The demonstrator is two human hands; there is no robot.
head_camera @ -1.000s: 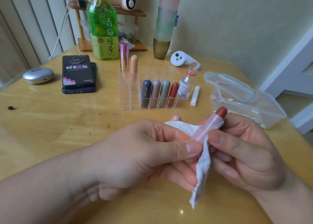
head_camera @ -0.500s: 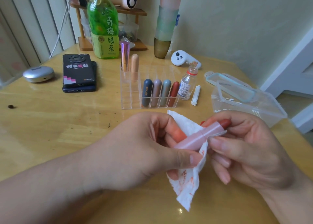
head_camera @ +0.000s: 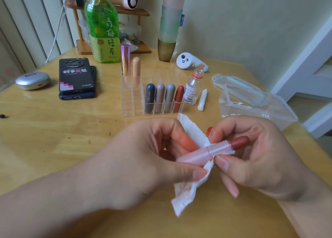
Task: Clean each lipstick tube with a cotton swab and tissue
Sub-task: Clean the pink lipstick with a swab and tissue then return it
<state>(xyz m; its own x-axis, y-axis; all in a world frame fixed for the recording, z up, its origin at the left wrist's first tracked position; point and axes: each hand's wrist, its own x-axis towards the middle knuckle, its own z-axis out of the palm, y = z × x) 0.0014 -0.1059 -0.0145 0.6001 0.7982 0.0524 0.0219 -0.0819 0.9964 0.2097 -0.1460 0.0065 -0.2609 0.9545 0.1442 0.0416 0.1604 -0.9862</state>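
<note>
Two hands are meeting just above the wooden table (head_camera: 53,129), in the lower middle of the view. The left hand (head_camera: 143,158) is gripping the base end of a pink lipstick tube (head_camera: 206,152) between thumb and curled fingers. The tube is lying nearly level, with its bare brown-red stick pointing right. A white tissue (head_camera: 190,189), smeared with red, is wrapping round the tube and hanging down below it. The right hand (head_camera: 260,158) is pinching the tissue against the tube near its collar, thumb underneath and fingers curling over the stick. Behind the hands, a clear rack (head_camera: 129,102) is holding four capped lipsticks (head_camera: 159,97) in its front row. A small bottle (head_camera: 192,88) is standing just right of it, with cotton swabs (head_camera: 202,100) lying beside the bottle and a plastic box (head_camera: 251,102) farther right.
</note>
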